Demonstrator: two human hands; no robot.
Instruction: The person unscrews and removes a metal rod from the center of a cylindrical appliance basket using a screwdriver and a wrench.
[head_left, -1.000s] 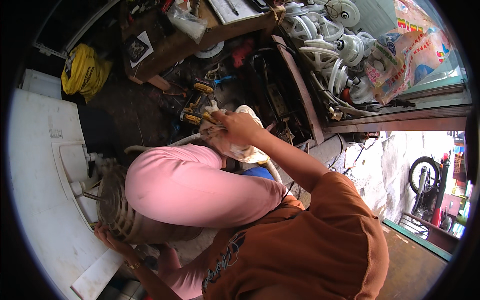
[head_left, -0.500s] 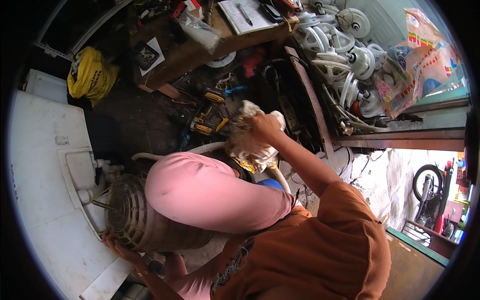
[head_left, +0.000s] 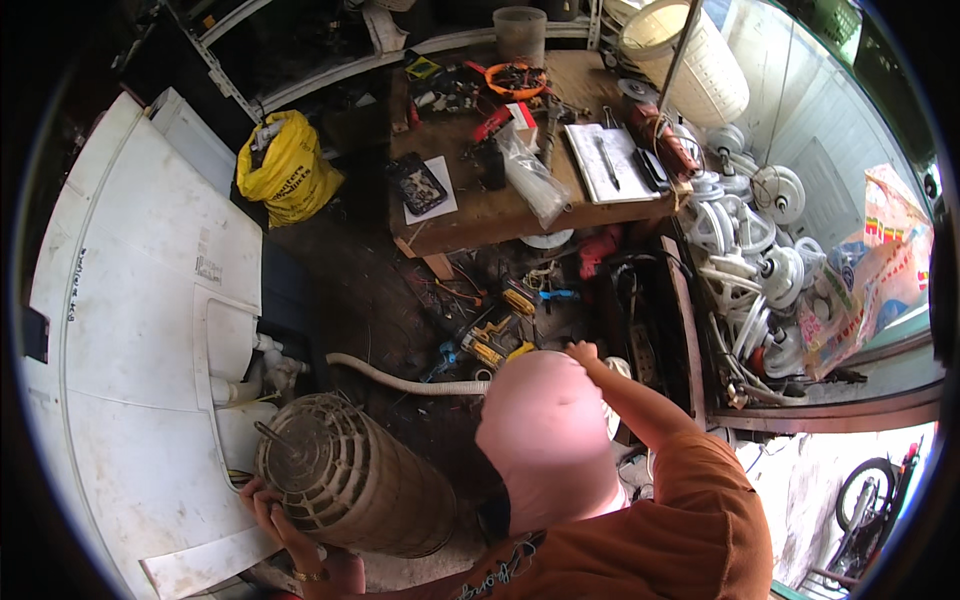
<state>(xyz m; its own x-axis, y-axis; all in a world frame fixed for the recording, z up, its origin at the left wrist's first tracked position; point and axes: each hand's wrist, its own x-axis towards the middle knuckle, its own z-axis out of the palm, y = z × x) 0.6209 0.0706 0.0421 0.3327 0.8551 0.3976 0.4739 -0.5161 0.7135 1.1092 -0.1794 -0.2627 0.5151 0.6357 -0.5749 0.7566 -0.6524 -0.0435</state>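
Observation:
A dirty brown ribbed drum (head_left: 370, 480) with a metal shaft sticking out of its round end lies tilted at the lower left. My left hand (head_left: 272, 515) has its fingers curled at the drum's edge, beside a large white appliance body (head_left: 150, 330). On the far side of my raised pink-clad knee (head_left: 550, 430) is my right hand (head_left: 583, 352), its fingers largely hidden by the knee. A whitish thing (head_left: 618, 372) shows by that wrist; it may be part of a cloth, but I cannot tell.
A ribbed hose (head_left: 410, 380) curves across the dark floor toward a yellow-black power drill (head_left: 490, 345). Behind stands a wooden bench (head_left: 480, 235) with tools and a notebook (head_left: 605, 165). White pulley wheels (head_left: 780, 275) are heaped at right. A yellow bag (head_left: 290, 170) stands at left.
The view has tilted up, showing more of the bench. The light-coloured cloth that my right hand gripped is now mostly out of sight behind my knee. My left hand stays by the drum.

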